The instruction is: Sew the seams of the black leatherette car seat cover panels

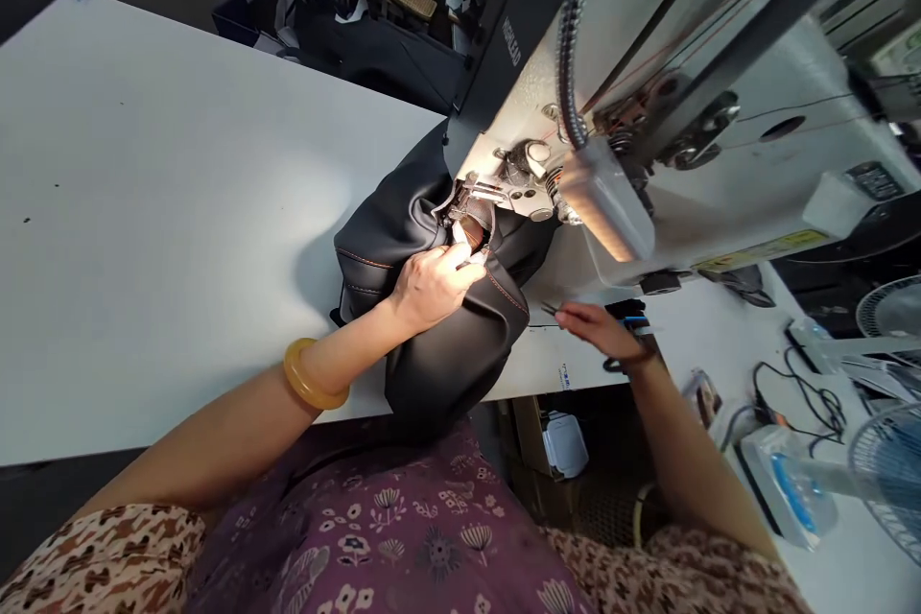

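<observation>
My left hand (436, 286) is closed on a black leather-like cover (453, 355) with orange seam stitching, pinching its edge by an opening. The cover lies bunched under the needle area of a sewing machine (720, 173), whose lamp lights the spot. Past my left fingertips, a brownish patch of lining (471, 230) shows inside the opening. To the right of the cover, my right hand (601, 328) is closed around a small metal tool with thin pointed tips (550, 309), perhaps tweezers or thread snips. That hand is apart from the cover.
A white tabletop (173, 192) spreads to the left. Beyond it are a dark blue bin (248, 10) and black material (389, 58). At right stand a fan (892, 470), dark cables (798, 403) and a white box (784, 480). A braided hose (572, 38) hangs before the machine.
</observation>
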Available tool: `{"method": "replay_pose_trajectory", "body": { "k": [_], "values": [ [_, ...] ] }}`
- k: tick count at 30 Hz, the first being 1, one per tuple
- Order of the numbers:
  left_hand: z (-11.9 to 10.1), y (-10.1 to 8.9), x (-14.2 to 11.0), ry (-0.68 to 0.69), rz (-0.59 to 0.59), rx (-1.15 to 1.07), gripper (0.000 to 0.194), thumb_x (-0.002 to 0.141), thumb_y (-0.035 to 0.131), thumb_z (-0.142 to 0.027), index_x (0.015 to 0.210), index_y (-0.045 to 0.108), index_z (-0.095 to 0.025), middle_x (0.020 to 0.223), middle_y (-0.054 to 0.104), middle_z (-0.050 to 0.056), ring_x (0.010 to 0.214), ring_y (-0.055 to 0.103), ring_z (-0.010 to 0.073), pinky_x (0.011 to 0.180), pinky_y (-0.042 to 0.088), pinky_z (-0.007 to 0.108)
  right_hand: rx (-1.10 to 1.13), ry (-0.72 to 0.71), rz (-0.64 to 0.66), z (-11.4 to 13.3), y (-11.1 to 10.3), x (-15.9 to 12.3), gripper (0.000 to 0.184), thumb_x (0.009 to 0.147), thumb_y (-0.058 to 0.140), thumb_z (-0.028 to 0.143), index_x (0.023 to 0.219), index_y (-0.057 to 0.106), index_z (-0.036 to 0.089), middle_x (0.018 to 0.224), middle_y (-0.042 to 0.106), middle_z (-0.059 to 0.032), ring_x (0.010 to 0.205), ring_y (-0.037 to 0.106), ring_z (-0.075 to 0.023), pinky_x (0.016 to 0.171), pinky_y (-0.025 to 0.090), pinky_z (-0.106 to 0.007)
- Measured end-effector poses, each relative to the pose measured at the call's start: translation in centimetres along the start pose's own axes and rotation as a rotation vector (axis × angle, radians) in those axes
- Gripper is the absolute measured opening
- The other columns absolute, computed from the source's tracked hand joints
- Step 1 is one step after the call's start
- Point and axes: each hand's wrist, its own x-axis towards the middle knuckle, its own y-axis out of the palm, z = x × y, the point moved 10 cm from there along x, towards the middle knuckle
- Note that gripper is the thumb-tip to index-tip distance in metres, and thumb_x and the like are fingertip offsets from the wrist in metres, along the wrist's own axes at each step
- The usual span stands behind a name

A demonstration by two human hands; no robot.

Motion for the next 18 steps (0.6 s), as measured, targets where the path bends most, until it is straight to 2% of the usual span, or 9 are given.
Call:
{"method": "replay_pose_trajectory", "body": {
  "k": [2,4,6,8,10,12,13,15,18],
  "values": [
    [-0.8,-0.5,0.8,-0.005,-0.014,-0.069,0.033,0.091,0.038,-0.021,0.099,0.070,-0.021,0.097,0.065,0.010,0.070,0.062,0.0150,0.060,0.048,0.026,-0.013,0.169,-0.214,-6.1,0.9,-1.7,0.042,0.072,0.050,0.060,0.063,0.050,0.019,0.055,0.048,0.0015,0.052,0.045,-0.0123,0.051,0.040,-0.026],
    [-1.6,-1.3,1.5,-0.002,-0.045,-0.157,0.036,0.091,0.037,-0.022,0.118,0.062,-0.020,0.121,0.055,0.014,0.075,0.062,0.0143,0.066,0.052,0.028,-0.026,0.244,-0.391,-10.2,1.6,-3.1,0.032,0.074,0.044,0.050,0.079,0.052,0.019,0.071,0.057,-0.0057,0.061,0.051,-0.0179,0.059,0.047,-0.035],
    [-2.0,-2.3,1.3,0.014,-0.075,-0.218,0.040,0.092,0.036,-0.022,0.128,0.053,-0.019,0.137,0.042,0.017,0.081,0.063,0.0131,0.077,0.054,0.030,-0.041,0.256,-0.537,-12.1,1.5,-4.1,0.030,0.071,0.046,0.040,0.092,0.051,0.018,0.093,0.059,-0.0158,0.083,0.056,-0.0261,0.077,0.047,-0.047],
    [-1.5,-3.4,-0.1,0.029,-0.121,-0.239,0.040,0.093,0.032,-0.018,0.127,0.053,-0.016,0.135,0.046,0.015,0.095,0.061,0.0143,0.089,0.051,0.031,-0.037,0.218,-0.621,-11.9,0.6,-4.6,0.034,0.068,0.049,0.034,0.097,0.051,0.016,0.109,0.055,-0.0225,0.105,0.051,-0.0318,0.095,0.038,-0.053],
    [0.4,-4.6,-2.7,-0.043,-0.214,-0.202,0.039,0.093,0.029,-0.014,0.118,0.058,-0.015,0.120,0.058,0.012,0.108,0.057,0.0161,0.097,0.047,0.032,-0.008,0.147,-0.636,-9.6,-0.4,-4.5,0.034,0.070,0.050,0.035,0.097,0.053,0.015,0.112,0.056,-0.0218,0.111,0.050,-0.0309,0.101,0.035,-0.050],
    [2.8,-5.3,-6.1,-0.190,-0.294,-0.068,0.036,0.091,0.032,-0.014,0.112,0.061,-0.014,0.113,0.061,0.013,0.114,0.054,0.0195,0.099,0.045,0.036,0.061,0.049,-0.580,-5.3,-1.1,-3.8,0.034,0.076,0.048,0.042,0.098,0.056,0.018,0.107,0.061,-0.0147,0.102,0.056,-0.0254,0.095,0.042,-0.044],
    [3.4,-5.0,-7.7,-0.248,-0.286,0.005,0.033,0.090,0.036,-0.015,0.112,0.061,-0.013,0.117,0.060,0.015,0.118,0.052,0.0227,0.101,0.044,0.040,0.105,-0.012,-0.537,-2.5,-1.2,-3.2,0.035,0.079,0.046,0.048,0.099,0.057,0.020,0.103,0.063,-0.0100,0.096,0.059,-0.0219,0.090,0.046,-0.039],
    [3.2,-3.4,-9.9,-0.271,-0.171,0.103,0.035,0.087,0.044,-0.020,0.117,0.058,-0.012,0.129,0.052,0.019,0.127,0.044,0.0302,0.106,0.035,0.051,0.267,-0.161,-0.361,3.9,-0.6,-1.5,0.039,0.082,0.045,0.054,0.095,0.059,0.020,0.095,0.064,-0.0063,0.086,0.060,-0.0190,0.079,0.048,-0.034],
    [0.7,0.3,-11.5,-0.165,0.057,0.114,0.040,0.082,0.051,-0.024,0.121,0.057,-0.017,0.137,0.046,0.018,0.133,0.035,0.0375,0.107,0.021,0.067,0.215,-0.273,-0.299,12.1,-0.7,0.8,0.037,0.078,0.052,0.054,0.091,0.059,0.020,0.081,0.061,-0.0003,0.075,0.055,-0.0143,0.069,0.043,-0.027]
  ]
}}
